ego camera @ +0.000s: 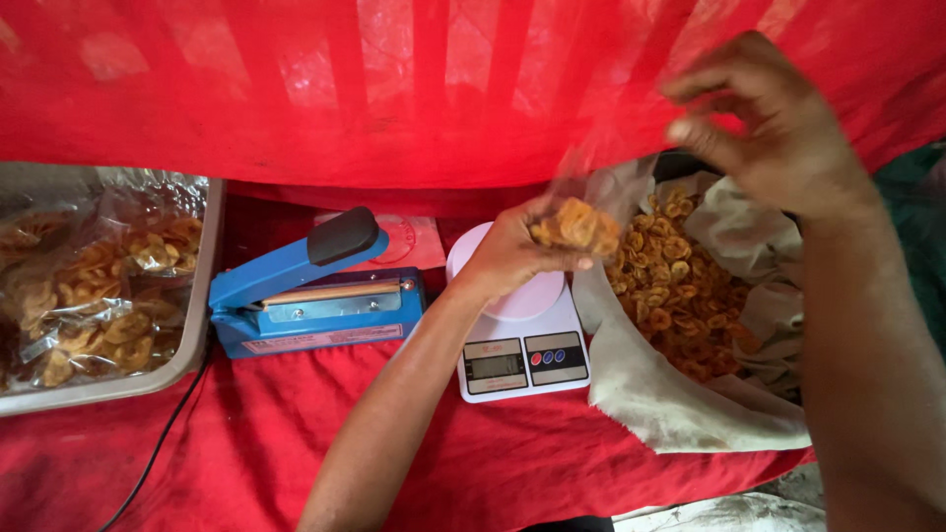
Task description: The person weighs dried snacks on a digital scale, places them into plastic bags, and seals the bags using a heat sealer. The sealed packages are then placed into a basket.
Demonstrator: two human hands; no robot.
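Head view: left hand (507, 258) clasps clear crinkly bag (576, 212) of ridged golden chips.

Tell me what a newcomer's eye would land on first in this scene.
The left hand stands out at centre, holding a clear bag of golden chips above a white kitchen scale, while the right hand hovers higher at the right, fingers pinched. Below it, a cloth-lined heap of loose chips fills the right side. A blue heat sealer sits left of the scale on the red cloth.
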